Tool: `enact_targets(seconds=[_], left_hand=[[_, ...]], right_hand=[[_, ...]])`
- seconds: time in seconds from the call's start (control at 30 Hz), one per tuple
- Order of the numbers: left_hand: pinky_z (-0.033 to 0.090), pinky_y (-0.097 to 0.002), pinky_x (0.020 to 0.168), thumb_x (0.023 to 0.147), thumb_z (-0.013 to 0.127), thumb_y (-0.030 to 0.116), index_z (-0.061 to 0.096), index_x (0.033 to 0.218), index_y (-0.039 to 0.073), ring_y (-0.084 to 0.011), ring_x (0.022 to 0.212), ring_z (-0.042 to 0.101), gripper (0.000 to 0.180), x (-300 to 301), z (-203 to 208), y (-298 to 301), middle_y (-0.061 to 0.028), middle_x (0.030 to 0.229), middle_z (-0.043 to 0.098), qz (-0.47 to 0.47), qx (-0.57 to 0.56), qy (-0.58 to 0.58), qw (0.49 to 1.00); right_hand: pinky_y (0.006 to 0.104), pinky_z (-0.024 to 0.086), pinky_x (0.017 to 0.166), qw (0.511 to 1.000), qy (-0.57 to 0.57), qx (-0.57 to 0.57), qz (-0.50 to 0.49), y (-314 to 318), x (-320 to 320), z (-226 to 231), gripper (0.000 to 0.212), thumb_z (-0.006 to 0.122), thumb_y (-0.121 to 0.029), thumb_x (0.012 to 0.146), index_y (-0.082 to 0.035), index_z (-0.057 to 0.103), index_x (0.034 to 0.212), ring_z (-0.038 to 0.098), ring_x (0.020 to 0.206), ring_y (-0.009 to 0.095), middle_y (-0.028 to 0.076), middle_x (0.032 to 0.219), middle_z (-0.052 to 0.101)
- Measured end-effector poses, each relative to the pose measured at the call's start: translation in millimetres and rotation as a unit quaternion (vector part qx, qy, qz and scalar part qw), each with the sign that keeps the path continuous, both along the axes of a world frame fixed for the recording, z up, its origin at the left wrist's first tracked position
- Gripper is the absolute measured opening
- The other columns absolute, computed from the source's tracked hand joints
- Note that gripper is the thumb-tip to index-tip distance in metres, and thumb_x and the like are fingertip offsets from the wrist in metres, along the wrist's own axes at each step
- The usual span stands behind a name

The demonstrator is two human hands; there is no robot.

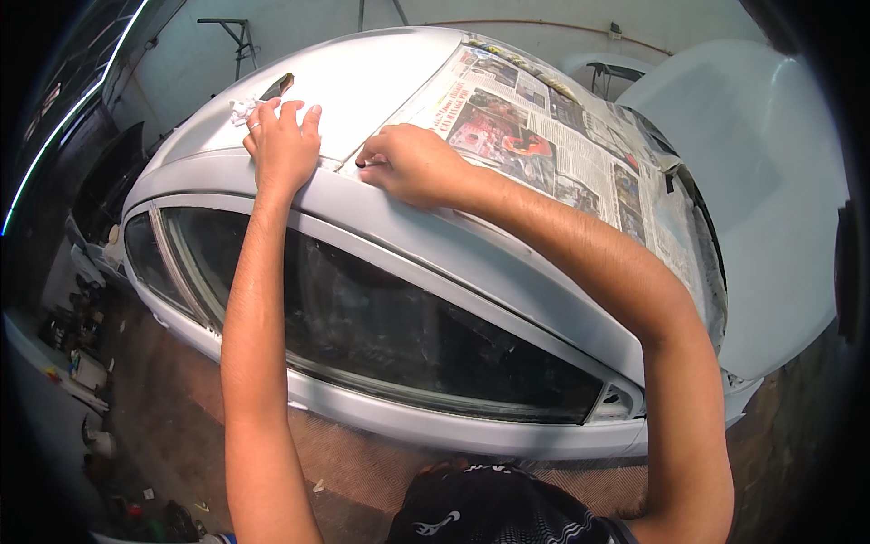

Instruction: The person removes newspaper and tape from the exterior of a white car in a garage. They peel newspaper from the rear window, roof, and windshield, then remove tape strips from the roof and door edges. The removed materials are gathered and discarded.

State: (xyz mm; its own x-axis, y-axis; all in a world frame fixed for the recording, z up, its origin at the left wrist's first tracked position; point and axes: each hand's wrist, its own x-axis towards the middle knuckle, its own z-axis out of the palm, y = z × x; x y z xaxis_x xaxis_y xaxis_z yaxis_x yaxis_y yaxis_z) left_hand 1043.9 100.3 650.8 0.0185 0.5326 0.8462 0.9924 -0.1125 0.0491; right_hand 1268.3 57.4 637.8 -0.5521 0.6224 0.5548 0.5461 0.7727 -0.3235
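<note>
A pale grey-white car [381, 68] stands before me, its windshield covered with sheets of printed newspaper [580, 150]. My left hand [283, 145] rests on the roof with its fingers spread; a ring shows on one finger. Crumpled white paper [243, 111] touches or lies just beside those fingertips. Beyond them is a small dark piece with a brownish edge [279, 86]. My right hand [417, 163] is closed in a pinch at the roof's near edge, by the corner of the newspaper. Something small and dark shows at its fingertips, too small to name.
Below the roof edge run the car's dark side windows [426, 335]. To the right rises a large pale panel [770, 199], apparently the raised hood. A metal stand [237, 41] is by the back wall. Assorted items [86, 363] crowd the floor at left.
</note>
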Motion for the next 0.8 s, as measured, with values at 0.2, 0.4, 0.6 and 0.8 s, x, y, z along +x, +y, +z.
enact_targets(seconds=[0.2,0.4,0.6,0.8], left_hand=[[0.026,-0.0552,0.111,0.099,0.056,0.042,0.067,0.121,0.009,-0.0371,0.139,0.034,0.041,2,-1,4,-0.0191,0.142,0.048,0.007,0.0,0.003,1.0],[0.026,-0.055,0.112,0.098,0.059,0.041,0.067,0.121,0.009,-0.0374,0.139,0.035,0.041,0,-1,5,-0.0189,0.142,0.049,0.013,-0.002,-0.006,1.0],[0.027,-0.0548,0.111,0.097,0.059,0.041,0.066,0.122,0.01,-0.0376,0.138,0.036,0.04,4,-1,7,-0.0183,0.141,0.049,0.001,-0.01,-0.02,1.0],[0.025,-0.0522,0.114,0.099,0.055,0.038,0.064,0.123,0.006,-0.0351,0.141,0.032,0.041,3,1,-2,-0.0193,0.143,0.046,0.02,-0.024,-0.018,0.999]], right_hand=[[0.0446,0.056,0.081,0.996,-0.052,0.002,-0.072,-1,-7,12,0.021,0.068,-0.015,0.083,-0.003,0.075,0.099,0.071,0.087,0.035,0.018,0.088,0.074],[0.0458,0.056,0.077,0.982,-0.155,-0.064,-0.084,-1,-23,36,0.04,0.059,-0.03,0.085,0.006,0.072,0.093,0.072,0.084,0.039,0.024,0.085,0.072],[0.042,0.056,0.08,0.992,-0.089,-0.078,-0.047,30,-15,18,0.043,0.062,-0.034,0.087,0.006,0.074,0.096,0.072,0.085,0.037,0.025,0.087,0.072],[0.0406,0.055,0.081,0.993,-0.027,-0.113,-0.027,3,-10,25,0.035,0.069,-0.03,0.085,0.003,0.075,0.094,0.072,0.082,0.034,0.024,0.085,0.072]])
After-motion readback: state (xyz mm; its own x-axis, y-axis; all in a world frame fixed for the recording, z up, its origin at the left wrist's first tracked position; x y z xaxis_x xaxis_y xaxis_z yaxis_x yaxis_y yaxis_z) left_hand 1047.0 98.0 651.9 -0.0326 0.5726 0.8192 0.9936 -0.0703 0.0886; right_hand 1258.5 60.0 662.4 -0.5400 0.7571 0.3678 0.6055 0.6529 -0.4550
